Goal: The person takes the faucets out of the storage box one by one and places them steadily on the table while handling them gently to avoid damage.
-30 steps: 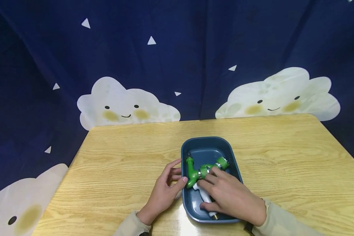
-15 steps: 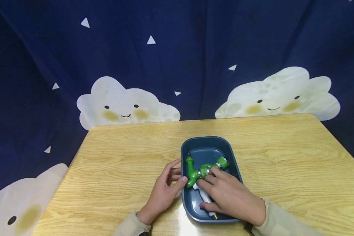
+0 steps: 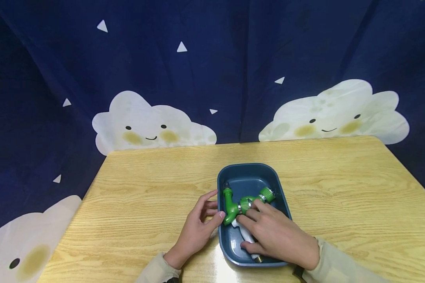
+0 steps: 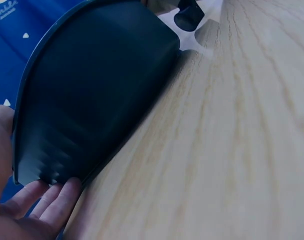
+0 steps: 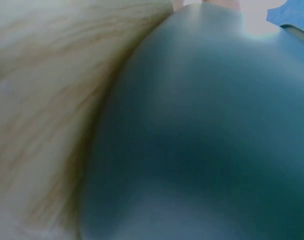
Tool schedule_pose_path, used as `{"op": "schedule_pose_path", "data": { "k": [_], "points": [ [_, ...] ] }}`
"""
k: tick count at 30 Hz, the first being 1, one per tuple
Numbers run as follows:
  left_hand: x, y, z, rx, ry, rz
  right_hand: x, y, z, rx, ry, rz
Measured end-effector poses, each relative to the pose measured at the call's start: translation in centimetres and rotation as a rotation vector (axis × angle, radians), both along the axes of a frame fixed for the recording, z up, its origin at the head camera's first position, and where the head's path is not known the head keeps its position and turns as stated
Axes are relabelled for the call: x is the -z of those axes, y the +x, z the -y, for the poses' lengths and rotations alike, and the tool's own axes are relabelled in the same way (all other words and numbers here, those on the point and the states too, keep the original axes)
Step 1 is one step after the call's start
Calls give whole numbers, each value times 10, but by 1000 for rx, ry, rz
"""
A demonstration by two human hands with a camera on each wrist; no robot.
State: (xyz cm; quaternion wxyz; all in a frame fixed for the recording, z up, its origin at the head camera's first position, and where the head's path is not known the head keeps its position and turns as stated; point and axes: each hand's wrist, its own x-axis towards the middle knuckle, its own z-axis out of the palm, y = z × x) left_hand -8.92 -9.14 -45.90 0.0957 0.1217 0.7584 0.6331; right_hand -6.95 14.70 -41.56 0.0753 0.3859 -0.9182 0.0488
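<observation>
One white tap: held in my curled right hand, green taps at fingertips.
Bin: left hand, half spread against it, should steady.

Dark teal bin wall (blurred) beside wood-grained tabletop

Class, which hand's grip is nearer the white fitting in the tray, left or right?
Right. The right grip is over the white fitting, partly covering it; the left grip is farther off, at the left side of the tray.
</observation>
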Motion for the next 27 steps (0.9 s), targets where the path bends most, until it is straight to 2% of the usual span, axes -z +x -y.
{"op": "schedule_pose_path", "data": {
  "k": [8,27],
  "points": [
    [1,0,0,3,-1,-11,1,0,-1,-16,-25,-52],
    [0,0,0,-3,1,2,1,-1,-1,-5,-24,-39]
  ]
}}
